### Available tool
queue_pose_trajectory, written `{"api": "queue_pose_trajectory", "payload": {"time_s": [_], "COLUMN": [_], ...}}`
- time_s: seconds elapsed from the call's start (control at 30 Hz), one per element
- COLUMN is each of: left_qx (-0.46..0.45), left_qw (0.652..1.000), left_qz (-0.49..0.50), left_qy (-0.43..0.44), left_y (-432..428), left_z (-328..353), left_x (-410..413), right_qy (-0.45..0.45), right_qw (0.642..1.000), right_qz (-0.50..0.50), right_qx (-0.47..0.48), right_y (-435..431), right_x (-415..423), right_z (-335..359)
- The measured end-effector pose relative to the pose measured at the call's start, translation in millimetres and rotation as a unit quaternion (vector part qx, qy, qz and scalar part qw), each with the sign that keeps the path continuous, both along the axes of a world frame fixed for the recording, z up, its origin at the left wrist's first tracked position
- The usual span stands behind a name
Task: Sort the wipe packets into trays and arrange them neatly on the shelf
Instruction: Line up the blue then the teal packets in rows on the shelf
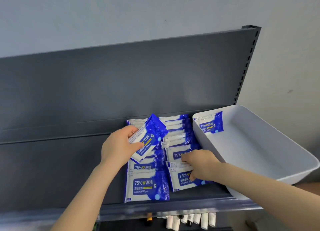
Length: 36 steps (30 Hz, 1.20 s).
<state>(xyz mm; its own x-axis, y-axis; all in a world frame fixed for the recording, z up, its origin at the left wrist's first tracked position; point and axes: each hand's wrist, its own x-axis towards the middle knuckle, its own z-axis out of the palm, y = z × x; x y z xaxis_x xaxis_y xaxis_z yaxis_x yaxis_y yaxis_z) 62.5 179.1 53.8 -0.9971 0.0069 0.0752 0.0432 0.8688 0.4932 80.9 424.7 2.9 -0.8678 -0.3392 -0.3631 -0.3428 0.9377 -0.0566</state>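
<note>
My left hand (pixel 119 146) grips 1 alcohol wipe packet (pixel 150 137), thumb on its printed face and fingers curled behind it, so that it is raised and tilted above the left row (pixel 145 185) of packets. My right hand (pixel 202 165) is at 3 o'clock from it, with fingers curled over the top edges of the front packets (pixel 181 178) of the right row (pixel 176 132) and the thumb pressed against the nearest face. Both rows lie overlapped on the dark shelf (pixel 78 161).

The white tray (pixel 251 144) stands at 3 o'clock of the rows, just beside the right one. It holds 1 packet (pixel 210 124), upright against its far wall at 11 o'clock inside the tray.

As I judge it, the sorting has hardly begun, and the step in hand is carrying packets across into the tray. To do it well I should:

- Pinch the front packets together as 1 bundle and lift them straight up, since they look slippery and would fan out if dragged.
- Set them face-forward against the packet already in the tray, with labels the same way up.
- Bring the raised packet over after them, turned square first.

The tray's near corner seems to overhang the shelf's front lip at 5 o'clock, so I should place gently rather than drop.
</note>
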Motion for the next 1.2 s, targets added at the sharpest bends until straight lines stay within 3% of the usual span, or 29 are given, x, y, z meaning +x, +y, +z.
{"api": "queue_pose_trajectory", "payload": {"time_s": [0.2, 0.4, 0.8, 1.0, 1.2], "left_qx": [0.0, -0.004, -0.019, -0.032, -0.042], "left_qw": [1.0, 1.0, 0.998, 0.995, 0.992], "left_qz": [-0.013, -0.016, -0.029, -0.061, -0.092], "left_qy": [-0.018, -0.019, -0.051, -0.07, -0.082], "left_y": [-10.7, -14.6, -12.5, 4.6, 21.5], "left_z": [-7.0, -7.7, -14.4, -12.9, -3.9], "left_x": [-1.3, 2.1, 6.4, 9.2, 10.1], "right_qy": [0.024, 0.08, 0.104, 0.09, 0.181], "right_qw": [0.998, 0.996, 0.994, 0.996, 0.967], "right_qz": [0.017, -0.03, 0.031, 0.011, -0.08], "right_qx": [0.057, 0.024, 0.033, -0.009, -0.163], "right_y": [-11.7, -15.9, -11.4, -7.0, 19.7], "right_x": [-17.3, -39.7, -28.0, -32.3, -46.9], "right_z": [-12.1, -13.3, -25.9, -20.5, 18.5]}}
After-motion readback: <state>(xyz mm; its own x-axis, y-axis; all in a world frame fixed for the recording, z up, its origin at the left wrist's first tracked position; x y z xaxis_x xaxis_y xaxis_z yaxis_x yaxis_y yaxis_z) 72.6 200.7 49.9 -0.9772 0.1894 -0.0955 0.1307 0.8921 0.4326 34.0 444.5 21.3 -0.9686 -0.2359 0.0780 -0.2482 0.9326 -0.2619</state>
